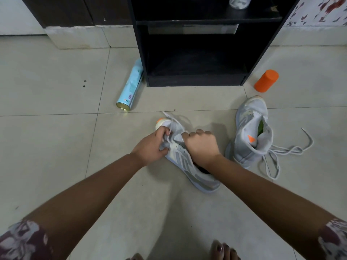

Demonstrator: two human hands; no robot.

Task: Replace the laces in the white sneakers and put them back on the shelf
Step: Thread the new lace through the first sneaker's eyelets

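Head view. Q: Which step?
A: Relacing, I judge. Left hand (153, 145) pinches the lace (171, 118); right hand (201, 145) grips the sneaker (185, 162), on the floor before the shelf (195, 80). Next eyelet needs careful aim.

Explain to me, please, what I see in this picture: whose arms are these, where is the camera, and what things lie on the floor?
There is no machine here. A person wears one camera on the head, and it looks down at their own two bare arms. The left hand and the right hand both grip the near sneaker at its front, where its lace runs. The sneaker lies on the tiled floor. What exactly the right fingers pinch is hidden. The second sneaker lies to the right, with a loose lace by its heel. Further away are a black shelf, a blue spray can lying on its side, and an orange container.
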